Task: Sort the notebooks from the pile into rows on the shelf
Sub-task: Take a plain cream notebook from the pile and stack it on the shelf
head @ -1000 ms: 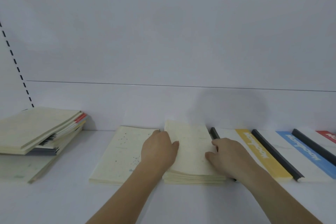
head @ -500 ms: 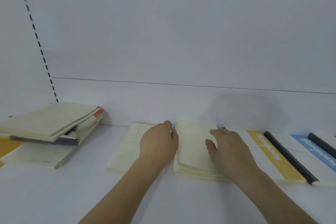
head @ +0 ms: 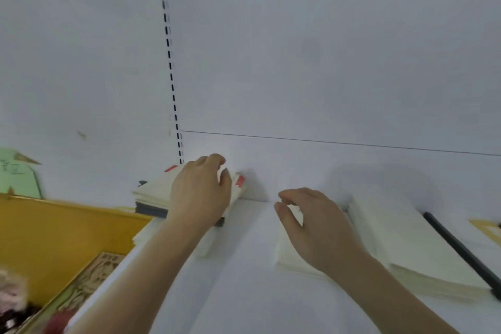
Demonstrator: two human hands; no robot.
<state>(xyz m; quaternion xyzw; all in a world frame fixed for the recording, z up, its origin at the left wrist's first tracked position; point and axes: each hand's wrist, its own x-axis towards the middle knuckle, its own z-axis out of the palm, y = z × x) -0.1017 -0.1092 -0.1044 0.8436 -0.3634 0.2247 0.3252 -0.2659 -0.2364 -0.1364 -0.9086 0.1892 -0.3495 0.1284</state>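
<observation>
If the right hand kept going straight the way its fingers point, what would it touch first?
Probably the white back wall of the shelf. The right hand hovers over a cream notebook, fingers aimed up-left; depth is unclear.

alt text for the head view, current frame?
A person's left hand rests on the pile of notebooks at the white shelf's left end, while the right hand hovers, fingers loosely curled, over a cream notebook stack.

White shelf [head: 244,279] with notebook pile [head: 154,195], cream stacks [head: 401,247]
</observation>
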